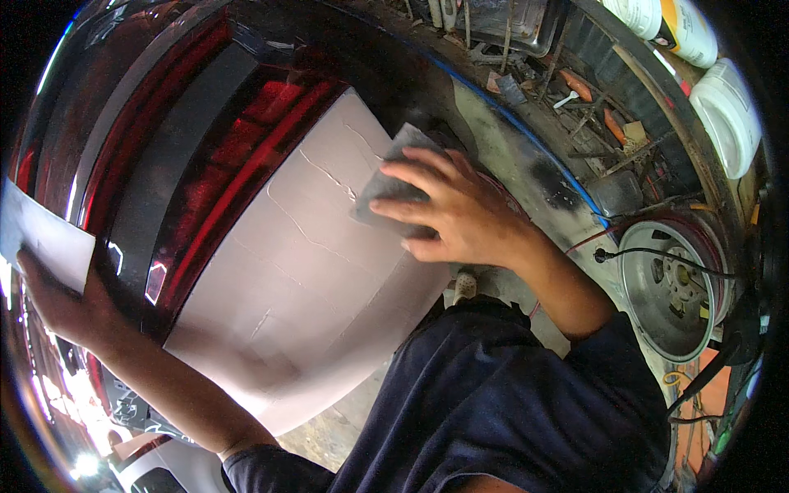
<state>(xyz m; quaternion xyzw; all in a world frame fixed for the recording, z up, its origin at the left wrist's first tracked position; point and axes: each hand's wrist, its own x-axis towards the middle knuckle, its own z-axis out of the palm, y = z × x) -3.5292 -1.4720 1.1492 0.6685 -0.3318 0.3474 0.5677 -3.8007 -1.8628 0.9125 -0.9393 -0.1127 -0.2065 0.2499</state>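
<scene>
A pale pinkish-grey body panel (271, 246), marked with thin raised streaks, slants beneath my hands, with the red tail light (255, 123) of a dark car alongside. My right hand (460, 205) presses a dark grey sheet of sandpaper (399, 193) against the panel's upper right part, fingers spread over it. At the far left, my left hand (70, 308) is beside the car's glossy dark rear, holding a whitish sheet (49, 234). Most of its fingers are in shadow or behind the sheet.
A blue hose (526, 131) curves along the floor on the right. Beyond it lie a wheel rim (670, 287), a black cable (649, 256) and scattered tools. White plastic containers (727, 115) stand at the upper right. Another vehicle (164, 468) shows at lower left.
</scene>
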